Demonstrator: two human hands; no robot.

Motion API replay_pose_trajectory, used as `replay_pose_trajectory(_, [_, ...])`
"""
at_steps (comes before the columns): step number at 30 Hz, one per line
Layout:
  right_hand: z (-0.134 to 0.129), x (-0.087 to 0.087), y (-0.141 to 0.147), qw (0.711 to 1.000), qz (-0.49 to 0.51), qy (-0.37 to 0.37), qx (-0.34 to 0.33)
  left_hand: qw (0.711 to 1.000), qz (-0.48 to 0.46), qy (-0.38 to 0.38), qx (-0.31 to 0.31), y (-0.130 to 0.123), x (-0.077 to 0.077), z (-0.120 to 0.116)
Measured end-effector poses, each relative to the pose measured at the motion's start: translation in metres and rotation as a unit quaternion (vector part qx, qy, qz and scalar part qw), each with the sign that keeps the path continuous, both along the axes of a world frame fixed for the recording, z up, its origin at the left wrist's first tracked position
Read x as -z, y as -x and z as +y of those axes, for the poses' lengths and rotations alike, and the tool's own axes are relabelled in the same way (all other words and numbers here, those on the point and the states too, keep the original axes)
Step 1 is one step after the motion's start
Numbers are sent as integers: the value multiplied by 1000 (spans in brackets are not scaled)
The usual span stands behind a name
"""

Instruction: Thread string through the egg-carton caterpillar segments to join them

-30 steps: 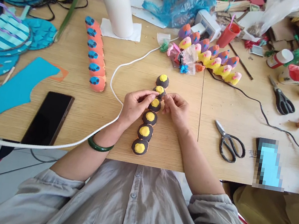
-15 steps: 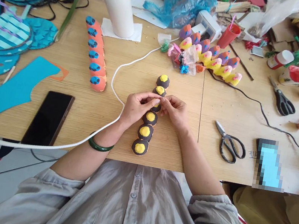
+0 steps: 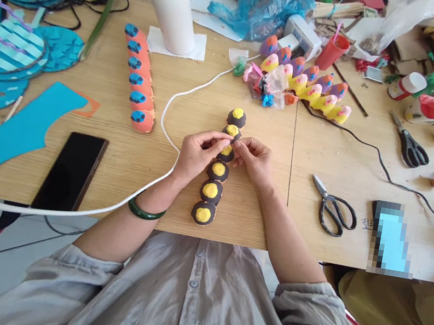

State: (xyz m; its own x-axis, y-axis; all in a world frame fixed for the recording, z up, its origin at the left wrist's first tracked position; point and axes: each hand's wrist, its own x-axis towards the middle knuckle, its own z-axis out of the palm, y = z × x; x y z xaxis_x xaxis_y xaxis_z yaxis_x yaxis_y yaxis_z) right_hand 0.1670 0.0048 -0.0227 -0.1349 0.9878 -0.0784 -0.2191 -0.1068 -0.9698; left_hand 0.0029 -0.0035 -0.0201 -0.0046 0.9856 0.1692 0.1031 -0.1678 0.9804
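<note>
A strip of egg-carton cups (image 3: 217,171), topped with black and yellow clay-like discs, lies lengthwise on the table before me. Over its upper half, my left hand (image 3: 204,152) is closed in a pinch of thumb and forefinger. Facing it from the other side, my right hand (image 3: 254,159) pinches too, its fingertips almost meeting the left ones. Whatever is between the fingertips is too small to make out. My fingers partly cover the second and third cups from the far end. Left of the strip lies an orange egg-carton strip (image 3: 137,82) with blue, dark-spotted tops.
A white cable (image 3: 166,115) crosses the table near my left arm. A phone (image 3: 71,171) and a blue cutout (image 3: 17,137) lie left; scissors (image 3: 332,207) lie right. Behind stand a white bottle (image 3: 172,8), yellow-pink carton cups (image 3: 312,93) and a red cup (image 3: 332,53).
The fingertips of my two hands have drawn slightly apart above the strip. The strip and the things around it have stayed in place.
</note>
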Motion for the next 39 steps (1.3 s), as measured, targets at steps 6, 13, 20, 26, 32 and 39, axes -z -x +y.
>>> replay_pose_trajectory(6, [2, 1, -1, 1000, 13, -5, 15, 999, -30, 8, 10, 2, 5, 2])
replay_pose_trajectory(13, [2, 2, -1, 1000, -11, -13, -4, 997, -47, 54, 32, -1, 1, -2])
replay_pose_trajectory(20, [-2, -3, 0, 1000, -23, 3, -14, 999, -25, 19, -1, -2, 1, -1])
replay_pose_trajectory(26, [-1, -1, 0, 1000, -26, 4, -16, 1000, -2, 16, -1, -1, 0, -2])
replay_pose_trajectory(32, [0, 0, -1, 1000, -16, 9, 4, 996, -66, 56, 17, 0, 1, -1])
replay_pose_trajectory(39, [-1, 0, -1, 1000, -15, 7, 2, 992, -70, 98, 44, -1, 3, -1])
